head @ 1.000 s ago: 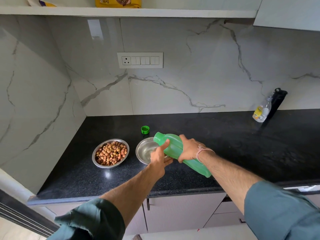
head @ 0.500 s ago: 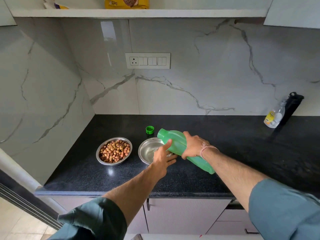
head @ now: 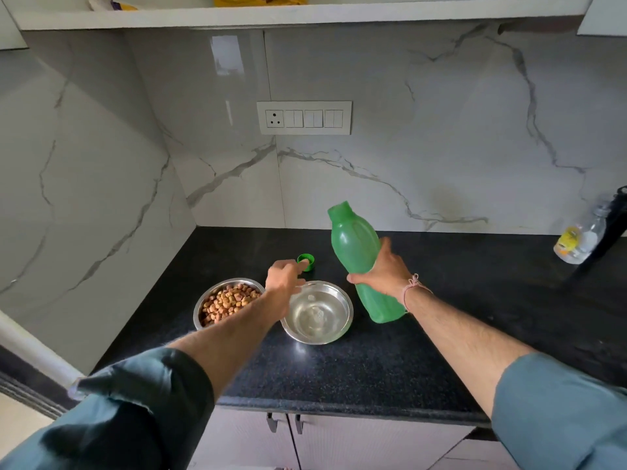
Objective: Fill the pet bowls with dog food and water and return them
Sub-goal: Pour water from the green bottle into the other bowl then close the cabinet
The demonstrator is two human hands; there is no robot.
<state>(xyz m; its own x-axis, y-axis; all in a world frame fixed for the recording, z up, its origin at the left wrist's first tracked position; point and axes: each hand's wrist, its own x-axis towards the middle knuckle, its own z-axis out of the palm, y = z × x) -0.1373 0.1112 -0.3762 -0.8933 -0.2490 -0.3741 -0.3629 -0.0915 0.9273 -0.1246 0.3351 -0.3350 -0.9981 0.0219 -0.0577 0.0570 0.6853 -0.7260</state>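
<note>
Green bottle [head: 356, 252] now upright; left hand [head: 284, 278] at cap [head: 306, 261].

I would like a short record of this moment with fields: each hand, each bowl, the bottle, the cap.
left hand: reaching to the green cap, fingertips at it, not clearly gripping
right hand: holding the green bottle around its middle
green bottle: nearly upright, uncapped, right of the bowls
green cap: on the black counter, behind the bowls
food bowl: holds kibble
water bowl: holds clear water
</note>
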